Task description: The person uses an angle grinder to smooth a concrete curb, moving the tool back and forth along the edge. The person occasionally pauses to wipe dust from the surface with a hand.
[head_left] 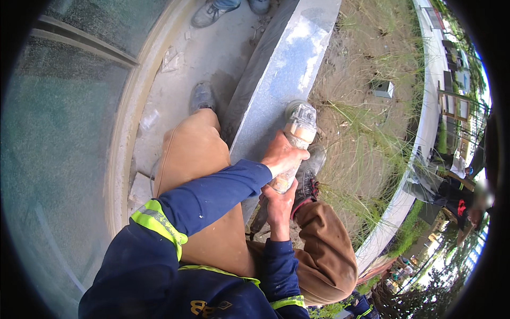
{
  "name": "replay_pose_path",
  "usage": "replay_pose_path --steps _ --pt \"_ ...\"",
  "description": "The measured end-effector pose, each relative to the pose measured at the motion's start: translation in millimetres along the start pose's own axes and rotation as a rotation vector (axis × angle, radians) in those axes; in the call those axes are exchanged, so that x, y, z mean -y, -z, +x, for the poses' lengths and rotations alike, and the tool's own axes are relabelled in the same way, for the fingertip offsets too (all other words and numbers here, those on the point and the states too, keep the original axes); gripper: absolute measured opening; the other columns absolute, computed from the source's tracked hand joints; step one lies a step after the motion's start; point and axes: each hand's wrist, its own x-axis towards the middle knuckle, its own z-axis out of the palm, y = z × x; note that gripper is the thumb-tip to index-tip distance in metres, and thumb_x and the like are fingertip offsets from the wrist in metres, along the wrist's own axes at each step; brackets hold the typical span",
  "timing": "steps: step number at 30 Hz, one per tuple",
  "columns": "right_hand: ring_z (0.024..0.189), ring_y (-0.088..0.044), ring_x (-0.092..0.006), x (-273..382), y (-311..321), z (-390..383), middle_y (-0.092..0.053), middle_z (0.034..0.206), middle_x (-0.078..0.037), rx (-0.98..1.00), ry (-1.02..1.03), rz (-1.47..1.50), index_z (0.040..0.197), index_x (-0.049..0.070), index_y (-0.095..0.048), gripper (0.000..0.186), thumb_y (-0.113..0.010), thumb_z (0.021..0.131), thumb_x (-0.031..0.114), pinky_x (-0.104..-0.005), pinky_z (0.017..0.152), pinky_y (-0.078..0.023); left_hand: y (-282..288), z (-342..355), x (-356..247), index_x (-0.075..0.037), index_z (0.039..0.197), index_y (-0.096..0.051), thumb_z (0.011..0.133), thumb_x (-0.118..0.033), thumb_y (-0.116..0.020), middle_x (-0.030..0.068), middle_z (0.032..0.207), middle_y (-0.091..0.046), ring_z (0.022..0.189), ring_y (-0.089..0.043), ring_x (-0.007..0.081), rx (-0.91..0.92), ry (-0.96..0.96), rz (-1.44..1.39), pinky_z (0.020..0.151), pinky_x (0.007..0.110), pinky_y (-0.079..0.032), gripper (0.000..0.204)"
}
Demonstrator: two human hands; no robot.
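Observation:
A dust-covered angle grinder point(300, 132) rests with its head over the right edge of a long grey concrete ledge point(265, 101). Whether its disc touches the surface is hidden beneath the head. My left hand point(284, 155) is wrapped round the tool's body just behind the head. Closer to me, my right hand point(279, 206) grips the rear end of the same grinder. Pale, whitish patches mark the top of the ledge ahead of the tool.
My legs straddle the ledge, one shoe point(202, 97) left, one boot point(309, 173) right. A glass panel point(64, 143) stands left. Right lie soil with grass point(366, 133) and a grey box point(382, 89). Another person's shoe point(208, 13) is ahead; a person point(459, 202) stands far right.

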Motion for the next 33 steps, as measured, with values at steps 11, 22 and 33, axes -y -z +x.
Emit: replay_pose_path --steps 11,22,33 --pt "0.073 -0.061 -0.0146 6.5 -9.7 -4.5 -0.062 0.099 -0.011 0.08 -0.045 -0.029 0.141 0.0 -0.031 0.08 -0.078 0.076 0.005 -0.0296 0.061 -0.052 14.5 4.7 20.6 0.006 0.123 -0.049 0.069 -0.021 -0.084 0.0223 0.106 -0.069 0.093 -0.072 0.0293 -0.064 -0.138 -0.112 0.082 0.04 -0.058 0.07" --pt "0.099 -0.066 -0.0238 -13.8 -23.1 2.3 -0.066 0.114 -0.018 0.086 -0.031 -0.106 0.144 0.0 -0.035 0.085 -0.081 0.073 0.014 -0.0362 0.084 -0.056 32.7 -0.1 14.3 0.003 0.119 -0.051 0.072 -0.011 -0.085 0.0145 0.103 -0.068 0.09 -0.067 0.0209 -0.054 -0.179 -0.209 0.078 0.037 -0.056 0.06" --pt "0.107 -0.067 -0.0467 -1.4 -19.3 0.9 -0.067 0.112 -0.035 -0.024 0.096 -0.183 0.153 0.002 -0.027 0.095 -0.076 0.073 0.019 -0.0473 0.094 -0.053 25.5 -5.0 -6.5 -0.002 0.111 -0.063 0.084 -0.016 -0.075 0.0045 0.091 -0.065 0.077 -0.063 0.0157 0.004 -0.129 -0.166 0.069 0.033 -0.052 0.034"
